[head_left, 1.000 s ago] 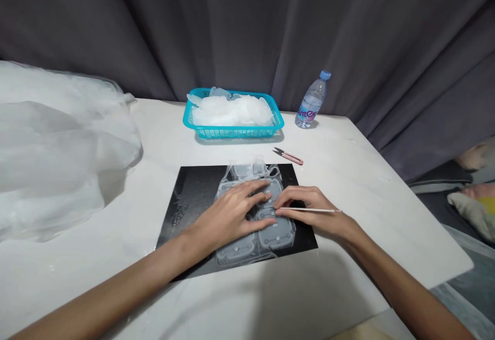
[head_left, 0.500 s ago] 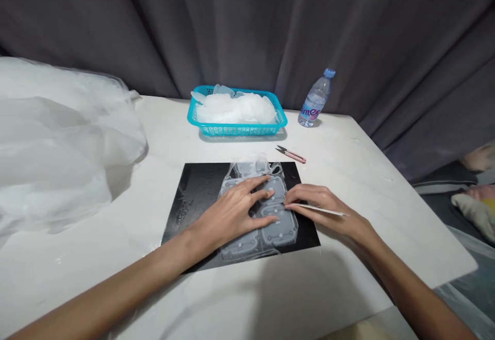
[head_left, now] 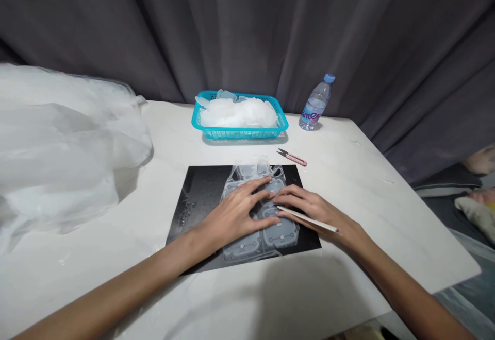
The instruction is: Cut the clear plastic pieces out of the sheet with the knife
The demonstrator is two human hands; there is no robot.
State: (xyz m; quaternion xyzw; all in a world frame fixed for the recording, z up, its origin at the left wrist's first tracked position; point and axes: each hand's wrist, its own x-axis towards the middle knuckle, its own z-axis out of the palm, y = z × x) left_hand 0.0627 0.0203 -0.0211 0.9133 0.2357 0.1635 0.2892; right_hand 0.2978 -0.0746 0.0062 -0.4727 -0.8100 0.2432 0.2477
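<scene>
A dark curtain is hanging behind the white desk, and I am leaning my arms in over its near side. In front of me a plastic sheet, clear and divided into rounded panels, is lying on a black board, its tangled top poking a little past the board's far edge.

My left hand is resting over the panels, fingers spreading wide and thumb standing apart, gripping nothing; I am judging that it is keeping the sheet flat. My right hand is holding a white stick between thumb and fingers, close to the tip, with its tail sloping back toward my wrist.

Compared with half a second ago, the right hand is sitting further left: its fingers are reaching over the panels instead of gathering by the sheet's right edge, and the stick is tilting more steeply. The left hand is staying where it was. To my mind this is bringing the tip back over the middle of the sheet, but I cannot tell whether it is touching the plastic.

Beyond the board, pink snips are lying near a blue basket piled with white pieces. A water bottle is standing to its right, and a big pale bag is slumping on the left
</scene>
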